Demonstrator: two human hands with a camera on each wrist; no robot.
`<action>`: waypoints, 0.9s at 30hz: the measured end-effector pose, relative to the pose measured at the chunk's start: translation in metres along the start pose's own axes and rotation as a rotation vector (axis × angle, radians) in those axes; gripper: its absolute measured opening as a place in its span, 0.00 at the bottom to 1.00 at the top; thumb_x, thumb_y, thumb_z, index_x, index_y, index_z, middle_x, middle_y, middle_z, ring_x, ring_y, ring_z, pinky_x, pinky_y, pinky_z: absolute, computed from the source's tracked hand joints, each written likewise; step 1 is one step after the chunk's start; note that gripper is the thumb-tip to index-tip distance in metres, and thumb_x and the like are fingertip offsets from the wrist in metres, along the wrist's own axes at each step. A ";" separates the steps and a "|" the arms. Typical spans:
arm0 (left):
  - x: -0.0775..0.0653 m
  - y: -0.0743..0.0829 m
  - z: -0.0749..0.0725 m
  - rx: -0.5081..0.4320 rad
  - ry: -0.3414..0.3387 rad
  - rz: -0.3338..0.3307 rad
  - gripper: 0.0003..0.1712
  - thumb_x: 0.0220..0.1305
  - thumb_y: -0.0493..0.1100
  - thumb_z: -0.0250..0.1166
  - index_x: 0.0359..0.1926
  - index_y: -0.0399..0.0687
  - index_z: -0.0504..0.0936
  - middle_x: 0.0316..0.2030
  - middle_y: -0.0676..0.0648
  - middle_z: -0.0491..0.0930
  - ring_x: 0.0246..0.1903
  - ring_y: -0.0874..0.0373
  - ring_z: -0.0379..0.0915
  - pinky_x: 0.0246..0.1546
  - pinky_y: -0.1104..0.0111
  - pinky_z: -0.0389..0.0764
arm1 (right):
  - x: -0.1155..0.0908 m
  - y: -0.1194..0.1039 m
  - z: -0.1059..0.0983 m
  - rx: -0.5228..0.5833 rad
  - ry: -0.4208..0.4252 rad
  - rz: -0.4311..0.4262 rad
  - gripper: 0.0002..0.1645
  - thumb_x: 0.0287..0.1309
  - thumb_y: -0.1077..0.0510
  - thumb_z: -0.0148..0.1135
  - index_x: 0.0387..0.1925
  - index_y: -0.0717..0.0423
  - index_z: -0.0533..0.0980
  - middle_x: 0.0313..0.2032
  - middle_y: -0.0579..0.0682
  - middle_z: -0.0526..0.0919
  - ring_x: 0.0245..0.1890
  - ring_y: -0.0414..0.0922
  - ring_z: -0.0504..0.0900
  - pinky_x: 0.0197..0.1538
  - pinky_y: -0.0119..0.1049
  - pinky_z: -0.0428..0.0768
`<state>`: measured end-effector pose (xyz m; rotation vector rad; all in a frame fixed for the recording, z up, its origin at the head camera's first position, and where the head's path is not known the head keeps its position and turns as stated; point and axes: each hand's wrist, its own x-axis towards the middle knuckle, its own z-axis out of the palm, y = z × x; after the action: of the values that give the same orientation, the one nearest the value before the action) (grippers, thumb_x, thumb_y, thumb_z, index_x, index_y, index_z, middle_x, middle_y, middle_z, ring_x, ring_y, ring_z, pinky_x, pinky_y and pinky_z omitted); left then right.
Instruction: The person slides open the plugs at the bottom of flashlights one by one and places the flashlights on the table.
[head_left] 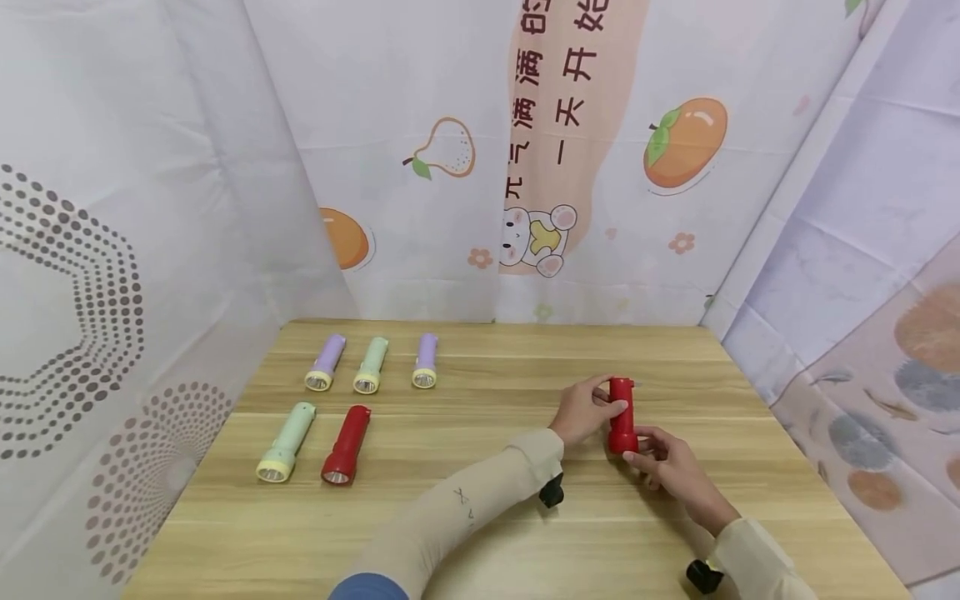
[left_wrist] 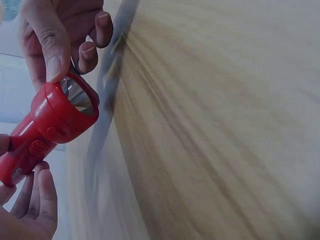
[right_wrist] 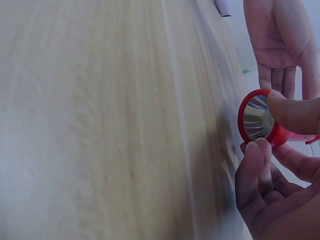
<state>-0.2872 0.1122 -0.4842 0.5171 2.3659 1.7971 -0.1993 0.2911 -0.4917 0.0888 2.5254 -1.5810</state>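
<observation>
A red flashlight (head_left: pixel 622 421) is held over the right part of the table, its head toward the person. My left hand (head_left: pixel 581 412) grips the body near the tail end, thumb across it. At the head, my right hand (head_left: pixel 675 471) pinches the rim between thumb and fingers. In the left wrist view the red flashlight (left_wrist: pixel 62 112) shows its switch and silver reflector, with a hand at each end. Seen from the right wrist, the open-faced silver reflector (right_wrist: pixel 256 119) sits between the right thumb and fingertips.
On the wooden table's (head_left: pixel 480 517) left side lie more flashlights: a purple one (head_left: pixel 327 360), a green one (head_left: pixel 372 363) and another purple one (head_left: pixel 425 358) behind; a larger green one (head_left: pixel 289 440) and a red one (head_left: pixel 348 442) in front. Printed curtains (head_left: pixel 420 275) stand around the table.
</observation>
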 end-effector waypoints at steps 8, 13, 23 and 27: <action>0.007 -0.001 0.016 0.001 0.007 -0.049 0.32 0.67 0.47 0.72 0.69 0.47 0.76 0.34 0.53 0.82 0.31 0.64 0.77 0.35 0.70 0.81 | -0.003 0.004 -0.009 0.015 0.007 0.023 0.35 0.69 0.57 0.67 0.69 0.68 0.66 0.48 0.60 0.81 0.33 0.48 0.78 0.31 0.39 0.82; 0.015 -0.004 0.025 0.021 0.028 -0.073 0.31 0.67 0.48 0.72 0.68 0.48 0.78 0.32 0.54 0.81 0.30 0.65 0.76 0.35 0.71 0.80 | -0.002 0.005 -0.014 0.016 -0.002 0.018 0.35 0.69 0.57 0.66 0.69 0.70 0.65 0.46 0.60 0.80 0.30 0.48 0.77 0.30 0.38 0.81; 0.031 -0.002 0.034 0.004 0.021 -0.088 0.31 0.67 0.47 0.72 0.68 0.47 0.77 0.31 0.54 0.80 0.27 0.64 0.76 0.31 0.71 0.78 | 0.004 0.003 -0.026 0.017 -0.006 0.008 0.33 0.70 0.58 0.65 0.68 0.70 0.65 0.45 0.61 0.77 0.29 0.47 0.76 0.29 0.36 0.79; 0.033 -0.001 0.037 0.004 0.018 -0.114 0.29 0.67 0.46 0.72 0.67 0.47 0.79 0.30 0.53 0.81 0.26 0.64 0.76 0.30 0.71 0.79 | 0.005 0.006 -0.026 0.017 -0.007 0.022 0.34 0.70 0.57 0.65 0.68 0.70 0.65 0.46 0.61 0.77 0.29 0.48 0.75 0.30 0.37 0.80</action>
<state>-0.3073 0.1570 -0.4923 0.3596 2.3595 1.7560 -0.2061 0.3171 -0.4865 0.1126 2.4971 -1.5922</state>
